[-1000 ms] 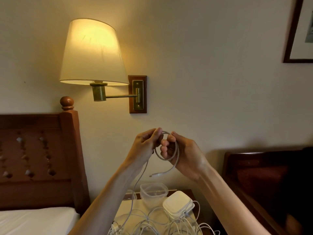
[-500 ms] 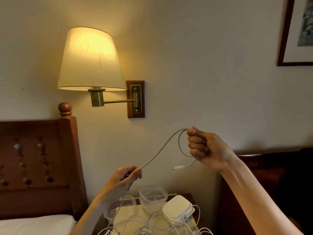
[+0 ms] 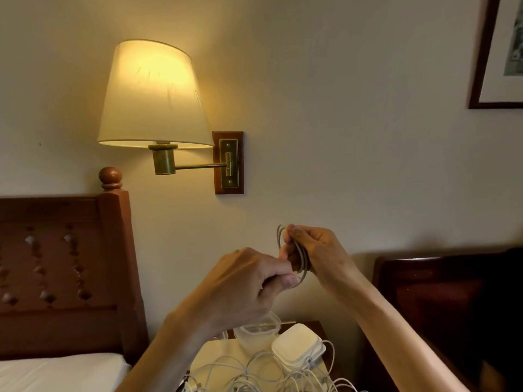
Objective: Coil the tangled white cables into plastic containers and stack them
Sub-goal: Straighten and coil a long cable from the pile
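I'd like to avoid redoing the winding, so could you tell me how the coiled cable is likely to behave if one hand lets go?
The coiled cable looks springy: its loops probably hold only because the right hand and left hand pinch them. Released, it would likely loosen. It seems light and floppy, like the loose cables below.

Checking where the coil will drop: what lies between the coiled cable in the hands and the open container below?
In the head view, only the left hand crosses between the coiled cable and the open container.
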Tool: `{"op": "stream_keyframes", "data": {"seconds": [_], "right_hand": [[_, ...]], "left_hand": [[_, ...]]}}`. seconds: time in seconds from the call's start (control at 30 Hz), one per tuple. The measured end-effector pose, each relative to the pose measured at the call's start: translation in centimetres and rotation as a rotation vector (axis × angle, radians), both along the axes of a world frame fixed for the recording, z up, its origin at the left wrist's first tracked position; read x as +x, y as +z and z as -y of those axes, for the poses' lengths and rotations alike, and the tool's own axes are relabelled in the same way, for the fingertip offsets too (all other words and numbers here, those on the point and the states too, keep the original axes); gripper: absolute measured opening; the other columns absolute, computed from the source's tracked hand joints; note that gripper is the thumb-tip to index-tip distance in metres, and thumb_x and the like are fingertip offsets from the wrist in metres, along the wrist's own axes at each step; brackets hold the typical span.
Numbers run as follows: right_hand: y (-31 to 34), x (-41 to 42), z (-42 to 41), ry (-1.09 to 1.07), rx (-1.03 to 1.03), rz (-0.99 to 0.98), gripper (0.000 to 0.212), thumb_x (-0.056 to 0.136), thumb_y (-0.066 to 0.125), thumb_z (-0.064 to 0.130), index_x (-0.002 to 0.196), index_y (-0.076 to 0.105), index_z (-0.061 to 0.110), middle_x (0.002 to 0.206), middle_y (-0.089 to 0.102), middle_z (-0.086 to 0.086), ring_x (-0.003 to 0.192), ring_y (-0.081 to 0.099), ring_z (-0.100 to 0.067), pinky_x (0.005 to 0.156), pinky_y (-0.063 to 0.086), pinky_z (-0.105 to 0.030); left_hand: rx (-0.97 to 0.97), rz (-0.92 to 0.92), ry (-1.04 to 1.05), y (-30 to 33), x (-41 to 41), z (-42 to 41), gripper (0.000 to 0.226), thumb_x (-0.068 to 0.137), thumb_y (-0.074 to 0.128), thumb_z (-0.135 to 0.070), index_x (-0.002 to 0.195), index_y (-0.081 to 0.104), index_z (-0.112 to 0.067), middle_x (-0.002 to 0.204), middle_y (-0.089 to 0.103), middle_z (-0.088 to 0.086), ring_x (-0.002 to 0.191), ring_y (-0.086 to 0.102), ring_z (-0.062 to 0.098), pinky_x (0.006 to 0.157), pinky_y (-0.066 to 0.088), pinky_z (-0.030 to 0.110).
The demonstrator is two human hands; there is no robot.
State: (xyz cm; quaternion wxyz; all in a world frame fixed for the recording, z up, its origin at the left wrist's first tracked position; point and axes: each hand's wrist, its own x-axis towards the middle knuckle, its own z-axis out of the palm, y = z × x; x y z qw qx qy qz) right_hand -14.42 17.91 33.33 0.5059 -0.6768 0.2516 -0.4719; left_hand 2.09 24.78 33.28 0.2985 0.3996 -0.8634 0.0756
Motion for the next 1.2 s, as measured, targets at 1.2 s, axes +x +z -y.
{"op": "stream_keyframes", "data": {"seconds": [1.2], "right_hand": [[-1.7, 1.0, -0.1, 0.488, 0.536, 0.402, 0.028, 0.099, 0.040, 0.028, 0.076, 0.049, 0.015, 0.050, 0.026, 0.008, 0.039, 0.024, -0.005, 0.042, 0.022, -0.020]], "left_hand": [[0.158, -0.685, -0.093, -2.6, 1.4, 6.3, 0.034, 0.097, 0.050, -0.034, 0.071, 0.063, -0.019, 0.061, 0.054, -0.006, 0.060, 0.049, 0.009, 0.060, 0.039, 0.021]]}}
